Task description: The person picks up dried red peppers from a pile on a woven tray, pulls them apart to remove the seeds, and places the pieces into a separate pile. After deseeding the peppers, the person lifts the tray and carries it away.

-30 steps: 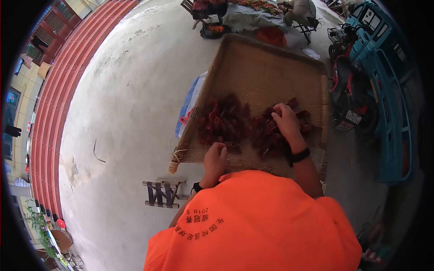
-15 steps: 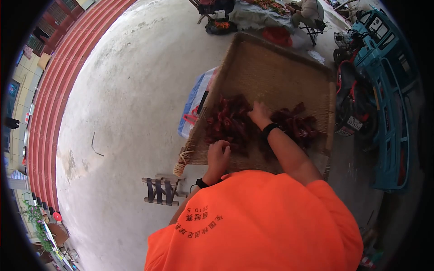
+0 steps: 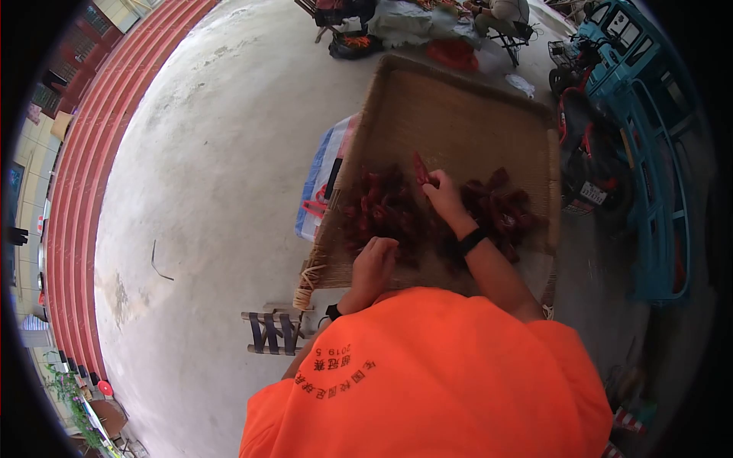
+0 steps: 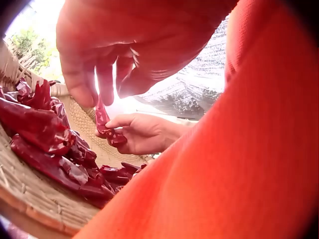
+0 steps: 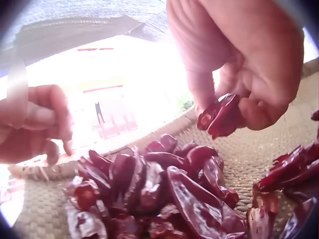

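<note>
My right hand [image 3: 450, 204] has drawn up a dried pepper [image 3: 421, 169], pinching one end so the rest shows toward eleven o'clock. My left hand [image 3: 372, 271], at seven, hangs loose, apparently holding nothing. The left pile [image 3: 382, 217] at nine and right pile [image 3: 504, 210] at three leave me room; the tray [image 3: 458, 114] likely contains both.

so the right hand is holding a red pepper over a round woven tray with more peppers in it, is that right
Not quite: the woven tray isn't round; the head view shows it four-sided, with corners. The rest stands: the right hand holds a red pepper over it, with more peppers in it.
</note>
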`<move>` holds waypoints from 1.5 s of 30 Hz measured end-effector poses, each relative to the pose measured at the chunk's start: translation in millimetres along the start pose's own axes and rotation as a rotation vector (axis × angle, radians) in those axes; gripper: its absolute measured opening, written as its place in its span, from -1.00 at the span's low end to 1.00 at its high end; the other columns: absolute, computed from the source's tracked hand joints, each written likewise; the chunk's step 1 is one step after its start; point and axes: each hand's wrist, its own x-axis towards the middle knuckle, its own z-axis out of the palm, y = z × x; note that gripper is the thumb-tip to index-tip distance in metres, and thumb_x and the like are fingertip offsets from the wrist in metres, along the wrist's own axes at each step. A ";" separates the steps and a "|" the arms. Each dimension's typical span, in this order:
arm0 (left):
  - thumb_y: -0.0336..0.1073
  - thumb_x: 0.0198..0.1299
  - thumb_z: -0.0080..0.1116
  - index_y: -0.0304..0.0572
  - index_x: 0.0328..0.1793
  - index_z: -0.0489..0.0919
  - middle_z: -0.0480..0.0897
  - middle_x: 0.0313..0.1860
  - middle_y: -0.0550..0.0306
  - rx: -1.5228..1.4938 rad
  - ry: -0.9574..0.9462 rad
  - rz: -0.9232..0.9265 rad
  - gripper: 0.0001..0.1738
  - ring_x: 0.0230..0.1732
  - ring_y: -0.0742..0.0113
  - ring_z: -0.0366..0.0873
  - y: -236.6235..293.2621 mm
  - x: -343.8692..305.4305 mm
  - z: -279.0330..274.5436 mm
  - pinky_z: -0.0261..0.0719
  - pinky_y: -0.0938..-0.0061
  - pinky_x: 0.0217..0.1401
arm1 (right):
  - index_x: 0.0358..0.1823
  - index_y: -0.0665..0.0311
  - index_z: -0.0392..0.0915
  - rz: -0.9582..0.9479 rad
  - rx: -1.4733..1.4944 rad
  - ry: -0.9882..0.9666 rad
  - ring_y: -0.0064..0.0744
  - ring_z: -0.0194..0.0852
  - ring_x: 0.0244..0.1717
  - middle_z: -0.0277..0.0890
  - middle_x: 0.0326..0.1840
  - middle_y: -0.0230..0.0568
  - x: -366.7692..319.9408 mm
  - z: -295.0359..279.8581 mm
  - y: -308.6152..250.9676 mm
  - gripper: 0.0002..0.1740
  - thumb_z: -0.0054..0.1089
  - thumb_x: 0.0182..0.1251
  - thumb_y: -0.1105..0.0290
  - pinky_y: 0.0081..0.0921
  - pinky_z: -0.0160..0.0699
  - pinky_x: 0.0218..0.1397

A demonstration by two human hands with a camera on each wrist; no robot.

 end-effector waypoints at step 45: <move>-0.23 0.22 0.22 0.05 0.32 0.35 0.63 -0.01 -0.13 0.093 -0.267 0.191 -0.46 0.03 -0.12 0.62 14.5 -14.8 17.5 0.61 0.07 -0.03 | 0.13 0.35 0.35 -0.192 -0.318 -0.477 0.06 0.56 0.02 0.53 -0.03 0.07 -145.9 -30.8 -24.0 -0.63 0.09 0.32 0.41 -0.16 0.51 0.11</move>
